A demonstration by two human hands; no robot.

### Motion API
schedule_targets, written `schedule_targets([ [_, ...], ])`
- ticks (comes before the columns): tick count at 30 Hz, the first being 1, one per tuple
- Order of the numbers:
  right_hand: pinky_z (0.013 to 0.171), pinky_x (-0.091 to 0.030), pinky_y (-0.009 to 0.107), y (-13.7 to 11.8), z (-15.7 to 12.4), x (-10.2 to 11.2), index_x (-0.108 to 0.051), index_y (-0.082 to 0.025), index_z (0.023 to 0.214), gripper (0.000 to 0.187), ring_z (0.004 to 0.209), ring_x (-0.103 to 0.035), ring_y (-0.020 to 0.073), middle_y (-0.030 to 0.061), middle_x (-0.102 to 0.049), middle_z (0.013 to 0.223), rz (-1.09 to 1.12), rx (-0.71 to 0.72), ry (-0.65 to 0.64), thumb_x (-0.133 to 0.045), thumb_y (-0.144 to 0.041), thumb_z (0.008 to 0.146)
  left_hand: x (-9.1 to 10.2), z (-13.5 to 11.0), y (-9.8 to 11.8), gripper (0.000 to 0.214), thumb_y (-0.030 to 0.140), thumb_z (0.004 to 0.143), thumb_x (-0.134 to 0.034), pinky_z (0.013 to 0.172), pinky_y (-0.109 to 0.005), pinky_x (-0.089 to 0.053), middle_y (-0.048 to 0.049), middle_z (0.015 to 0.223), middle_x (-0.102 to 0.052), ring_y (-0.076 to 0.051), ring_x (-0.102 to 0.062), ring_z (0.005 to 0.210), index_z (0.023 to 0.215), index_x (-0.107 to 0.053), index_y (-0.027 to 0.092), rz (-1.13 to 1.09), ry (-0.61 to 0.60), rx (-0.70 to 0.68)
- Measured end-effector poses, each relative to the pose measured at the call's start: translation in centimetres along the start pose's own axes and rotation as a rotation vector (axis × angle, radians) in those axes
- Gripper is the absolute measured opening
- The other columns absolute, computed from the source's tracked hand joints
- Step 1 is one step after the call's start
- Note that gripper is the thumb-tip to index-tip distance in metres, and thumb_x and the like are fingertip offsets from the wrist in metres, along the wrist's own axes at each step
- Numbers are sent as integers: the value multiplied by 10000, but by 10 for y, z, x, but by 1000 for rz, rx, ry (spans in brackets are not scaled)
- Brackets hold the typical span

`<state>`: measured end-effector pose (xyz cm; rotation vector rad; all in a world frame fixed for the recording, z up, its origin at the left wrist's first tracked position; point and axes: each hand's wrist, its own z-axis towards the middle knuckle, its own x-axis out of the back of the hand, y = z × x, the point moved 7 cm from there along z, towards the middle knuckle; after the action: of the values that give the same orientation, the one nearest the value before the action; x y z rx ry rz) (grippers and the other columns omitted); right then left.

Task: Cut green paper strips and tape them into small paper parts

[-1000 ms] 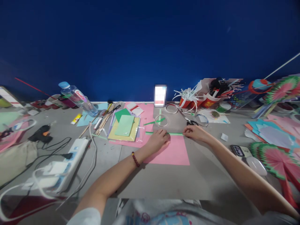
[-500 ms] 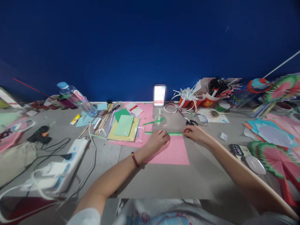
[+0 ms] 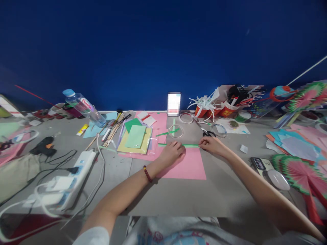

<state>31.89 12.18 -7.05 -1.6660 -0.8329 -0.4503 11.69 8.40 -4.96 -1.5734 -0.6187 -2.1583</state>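
Note:
A pink paper sheet lies on the grey table in front of me, with a narrow green paper strip along its far edge. My left hand, beaded bracelet at the wrist, rests on sheet and strip with bent fingers pressing down. Its palm side is hidden. At the strip's right end my right hand has thumb and fingers pinched together on the tip. Just beyond the hands lie a clear ring over more green strips and scissors with black handles.
Left of the hands is a stack of coloured paper in a clear sleeve. Further left are a power strip with cables and a tilted bottle. Red paper cups stand at the back right. A phone and pleated paper fans lie right.

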Motion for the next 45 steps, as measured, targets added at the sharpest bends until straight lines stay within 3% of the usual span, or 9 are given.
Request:
schedule_targets([
  [8, 536, -409, 249, -5, -2, 2, -628, -194, 708, 136, 556, -562, 140, -5, -640, 581, 19, 6, 3, -606, -323, 673, 2, 1, 1, 179, 254, 943, -480, 734, -353, -412, -84, 950, -570, -231, -520, 926, 1045, -590, 157, 16, -10, -5],
  [16, 437, -327, 224, -10, -13, 1, -607, -185, 764, 246, 494, -484, 106, -15, -565, 568, 324, -85, -143, -677, -393, 654, 4, 0, 0, 165, 235, 926, -504, 753, -354, -430, -87, 947, -574, -228, -534, 934, 1040, -598, 162, -33, -9, 13],
  [21, 487, -378, 241, -32, -26, 3, -607, -183, 815, 311, 515, -477, 104, -24, -521, 567, 543, -103, -209, -714, -413, 634, 25, 4, -9, 158, 308, 911, -527, 772, -338, -469, -66, 906, -607, -203, -573, 892, 973, -608, 188, -227, 157, 107],
  [25, 520, -402, 236, -53, -31, -5, -613, -187, 819, 309, 556, -500, 109, -20, -534, 590, 536, -95, -257, -721, -419, 647, 43, 4, -9, 320, 410, 855, -611, 847, -358, -481, -90, 1068, -652, -224, -595, 998, 1075, -589, 178, -412, 283, 142],
  [30, 542, -402, 241, -69, -32, -12, -629, -178, 880, 295, 584, -516, 117, -4, -556, 626, 444, 5, -300, -666, -429, 730, 30, 3, -9, 293, 395, 868, -610, 706, -297, -491, -40, 937, -708, -179, -643, 822, 1076, -631, 190, -587, 112, 236],
  [33, 526, -382, 237, -62, -31, -8, -624, -174, 893, 283, 560, -493, 113, -14, -532, 604, 382, 23, -244, -638, -415, 745, 28, 0, -15, 197, 337, 914, -549, 713, -306, -476, -35, 854, -694, -181, -633, 805, 1002, -648, 192, -492, 141, 248],
  [37, 551, -411, 252, -42, -29, -2, -650, -171, 933, 277, 586, -516, 131, 6, -582, 665, 264, 73, -191, -582, -389, 778, 25, -3, -19, 356, 357, 874, -605, 833, -365, -466, -86, 1045, -654, -227, -601, 967, 1175, -538, 180, -284, 234, 229],
  [42, 715, -463, 290, -27, -25, 5, -738, -205, 914, 253, 745, -622, 185, 42, -714, 857, -59, 218, -72, -517, -278, 816, 14, -4, -5, 583, 542, 772, -657, 841, -439, -428, -146, 1098, -586, -310, -537, 1003, 1162, -508, 135, -5, 106, 218],
  [45, 821, -471, 300, -27, -27, 6, -750, -222, 903, 273, 878, -657, 208, 44, -735, 953, -113, 289, 11, -487, -238, 828, 16, -8, 6, 516, 535, 822, -595, 794, -409, -424, -136, 1049, -584, -288, -531, 950, 1122, -527, 121, 93, 42, 217],
])
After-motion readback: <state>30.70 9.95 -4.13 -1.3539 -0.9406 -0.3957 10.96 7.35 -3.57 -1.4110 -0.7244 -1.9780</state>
